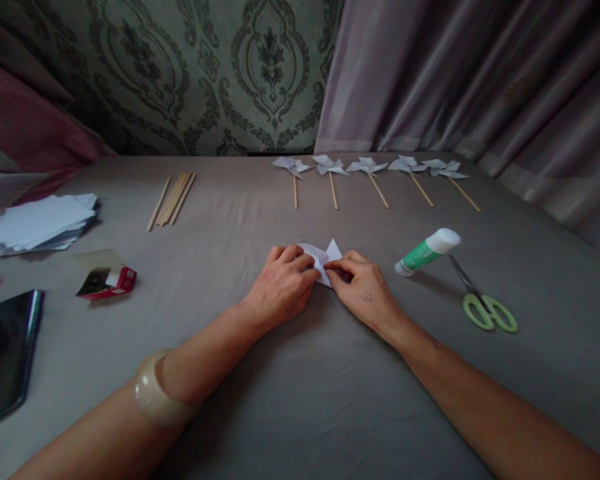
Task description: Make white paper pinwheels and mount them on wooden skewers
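A white paper pinwheel [318,254] with folded points lies between my two hands, partly hidden by them. My left hand [289,283] is closed over its left side, fingers curled on the paper. From the right, my right hand [363,283] pinches at the paper's middle with thumb and forefinger. One pointed corner sticks up beyond the fingers. To the right of my right hand a green and white glue stick [427,253] stands tilted in view, and past it are scissors [483,303] with green handles.
Several finished paper pinwheels on sticks [370,167] lie in a row at the back. Wooden sticks [177,199] rest at back left. A stack of white paper [43,223], a small red box [107,280] and a dark tablet-like device [5,353] are on the left.
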A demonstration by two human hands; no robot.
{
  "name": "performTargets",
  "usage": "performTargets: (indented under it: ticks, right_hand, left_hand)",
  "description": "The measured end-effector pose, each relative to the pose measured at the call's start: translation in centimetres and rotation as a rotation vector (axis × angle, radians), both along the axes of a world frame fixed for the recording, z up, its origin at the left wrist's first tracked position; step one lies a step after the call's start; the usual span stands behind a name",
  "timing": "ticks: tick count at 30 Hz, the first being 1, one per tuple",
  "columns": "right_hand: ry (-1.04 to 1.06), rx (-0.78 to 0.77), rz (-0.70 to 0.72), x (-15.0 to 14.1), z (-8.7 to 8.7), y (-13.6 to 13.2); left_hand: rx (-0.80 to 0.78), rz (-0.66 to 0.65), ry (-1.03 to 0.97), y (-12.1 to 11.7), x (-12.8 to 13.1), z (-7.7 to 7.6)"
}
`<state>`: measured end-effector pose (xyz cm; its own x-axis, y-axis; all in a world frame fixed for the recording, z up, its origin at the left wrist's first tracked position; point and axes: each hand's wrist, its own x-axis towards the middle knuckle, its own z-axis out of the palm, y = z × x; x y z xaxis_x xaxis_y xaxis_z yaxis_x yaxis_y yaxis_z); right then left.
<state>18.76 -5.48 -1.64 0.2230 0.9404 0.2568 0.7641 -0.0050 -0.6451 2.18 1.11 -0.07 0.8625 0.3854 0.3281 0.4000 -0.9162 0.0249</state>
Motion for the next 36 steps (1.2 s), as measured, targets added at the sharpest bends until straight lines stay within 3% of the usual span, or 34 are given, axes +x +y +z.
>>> performTargets:
  ticks: [16,20,36]
  right_hand:
    - [-0.016,0.026,0.028,0.2,0.2,0.0]
    - [-0.072,0.057,0.005,0.6,0.5,-0.2]
    - [-0.389,0.008,0.145,0.3,1.1,-0.5]
  left_hand:
    - [0.018,-0.002,0.009,-0.1,0.1,0.1]
    - [0.024,-0.004,-0.003,-0.1,0.1,0.0]
    - [0.003,-0.005,0.007,-0.2,0.1,0.2]
